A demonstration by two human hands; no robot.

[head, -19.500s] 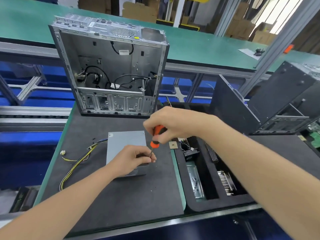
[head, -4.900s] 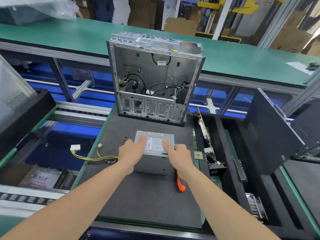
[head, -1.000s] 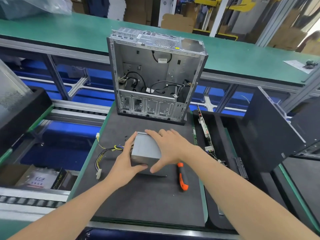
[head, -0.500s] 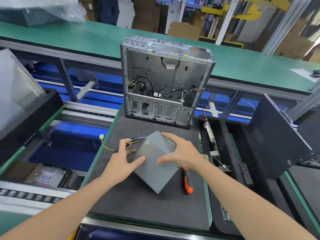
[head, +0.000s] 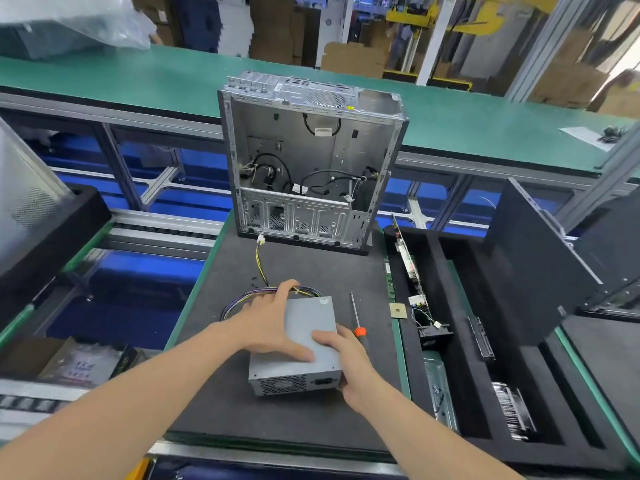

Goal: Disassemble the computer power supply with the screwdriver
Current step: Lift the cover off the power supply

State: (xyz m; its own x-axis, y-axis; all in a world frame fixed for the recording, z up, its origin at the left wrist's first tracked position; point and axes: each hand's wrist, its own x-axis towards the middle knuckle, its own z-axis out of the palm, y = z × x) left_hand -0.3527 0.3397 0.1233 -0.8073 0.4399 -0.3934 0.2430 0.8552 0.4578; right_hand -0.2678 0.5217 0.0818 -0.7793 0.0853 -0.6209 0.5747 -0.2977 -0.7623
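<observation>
While the power supply [head: 310, 318] sits flat on the dark foam mat [head: 294, 268], you have both hands on it. Its vented face with the socket points toward you, and its cable end points away.

Left hand [head: 266, 327]: palm down over the top panel's left half, fingers spread and mostly straight. The thumb lies flat across the lid. The index finger reaches the far edge, where it touches the cable bundle [head: 239, 301]. This reads as a press, not a clench. Whether the outer fingers hook over the left side is hard to tell, since the hand itself hides them.

Right hand [head: 349, 365]: clamped on the near right corner. The thumb sits on top and the fingers wrap down the right wall, so this hand is grasping the housing.

The screwdriver [head: 356, 317] lies loose on the mat just right of the unit, with its shaft pointing away from you. Only the orange collar of the handle shows; your right hand covers the rest. Neither hand touches it.

The cable bundle loops out to the left of the unit. One yellow-and-black lead runs up the mat to a white connector [head: 260, 240], which lies just in front of the open computer case [head: 311, 161]. The case stands upright at the mat's far end. A small square chip [head: 398, 310] rests at the mat's right edge, beside the black foam tray [head: 440, 265].
</observation>
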